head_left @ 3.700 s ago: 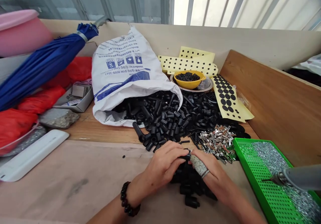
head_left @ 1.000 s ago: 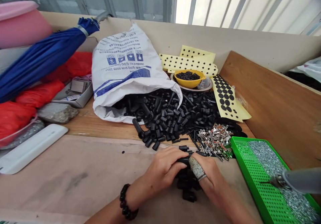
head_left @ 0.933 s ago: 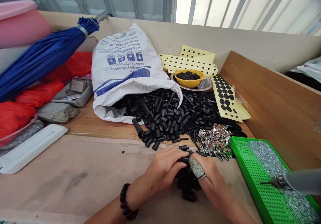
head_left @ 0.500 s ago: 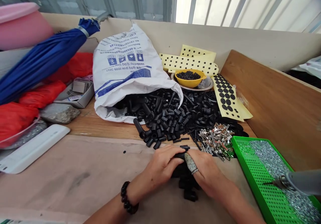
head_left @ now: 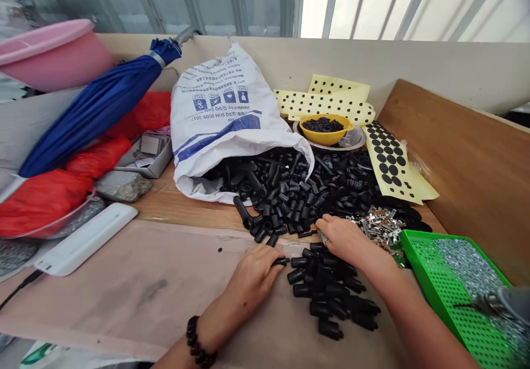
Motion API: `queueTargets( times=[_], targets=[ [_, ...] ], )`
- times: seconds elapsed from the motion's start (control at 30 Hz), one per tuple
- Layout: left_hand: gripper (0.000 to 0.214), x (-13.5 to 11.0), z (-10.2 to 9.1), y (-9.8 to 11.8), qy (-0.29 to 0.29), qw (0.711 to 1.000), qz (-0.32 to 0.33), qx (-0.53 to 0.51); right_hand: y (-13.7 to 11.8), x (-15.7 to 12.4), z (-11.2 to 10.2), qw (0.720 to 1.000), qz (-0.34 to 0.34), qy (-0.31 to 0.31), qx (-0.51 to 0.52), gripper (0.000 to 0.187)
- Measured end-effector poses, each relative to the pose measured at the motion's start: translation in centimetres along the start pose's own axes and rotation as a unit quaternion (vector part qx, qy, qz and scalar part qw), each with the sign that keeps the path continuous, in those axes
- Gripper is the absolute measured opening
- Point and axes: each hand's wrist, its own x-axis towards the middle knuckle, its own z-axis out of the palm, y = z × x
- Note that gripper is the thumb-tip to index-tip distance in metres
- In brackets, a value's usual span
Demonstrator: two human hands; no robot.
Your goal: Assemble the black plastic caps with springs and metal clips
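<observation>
My left hand [head_left: 257, 274], with a dark bead bracelet on its wrist, is closed around a small black plastic piece [head_left: 281, 261]; only its narrow end shows past the fingertips. My right hand [head_left: 342, 238] is further forward, fingers bent together at the front edge of the black parts pile. Thin black ridged rods [head_left: 307, 234] lie right beside its fingertips, and whatever is in the pinch is hidden. Between and below the hands lies a cluster of black cylindrical plastic pieces [head_left: 327, 289], several with a narrow stub at one end.
Black tubes and rings [head_left: 285, 198] spill from a white sack [head_left: 223, 99]. Metal clips [head_left: 381, 225] lie right of the pile. A green tray [head_left: 439, 292] of small metal parts stands at right, a power screwdriver [head_left: 492, 303] above it. A white power bank-like case [head_left: 86, 239] lies left.
My hands have come apart. The left moved slightly down and left with a black piece; the right went forward to the pile's edge. The cluster of black pieces is now uncovered. The view shifted left.
</observation>
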Motion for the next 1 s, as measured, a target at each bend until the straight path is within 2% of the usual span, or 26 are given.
queueTargets(
  times=[0.2,0.37,0.47,0.53,0.6,0.67,0.8,0.9,1.0],
  targets=[
    [0.012,-0.2,-0.1,0.5,-0.004,0.999,0.01,-0.053,-0.1,0.9,0.0,1.0,-0.01,-0.011,-0.002,0.029],
    [0.013,1.0,-0.6,1.3,0.02,0.998,0.009,-0.054,1.0,0.1,-1.3,0.998,-0.036,-0.003,0.041,0.026],
    [0.015,2.6,-0.5,2.3,0.033,0.999,0.032,-0.027,0.6,-0.8,-1.8,0.99,-0.071,0.022,0.116,0.026],
    [0.014,3.7,-0.4,3.0,0.038,0.998,0.049,0.012,0.0,-1.3,-1.8,0.974,-0.091,0.046,0.201,0.019],
    [0.012,4.7,-0.4,3.6,0.047,0.995,0.068,0.057,-0.3,-1.6,-1.7,0.954,-0.094,0.064,0.277,0.011],
    [0.013,5.4,-0.6,4.0,0.051,0.99,0.096,0.09,-0.3,-1.8,-1.8,0.945,-0.091,0.067,0.308,0.012],
    [0.02,6.4,-1.2,4.2,0.036,0.983,0.136,0.122,-0.3,-2.4,-2.6,0.951,-0.091,0.079,0.286,0.02],
    [0.02,6.6,-1.6,3.9,0.029,0.981,0.133,0.136,-0.8,-2.7,-2.6,0.965,-0.06,0.122,0.225,0.019],
    [0.019,6.1,-1.9,3.3,0.013,0.982,0.115,0.147,-1.0,-2.7,-1.9,0.977,-0.062,0.133,0.157,0.027]
  ],
)
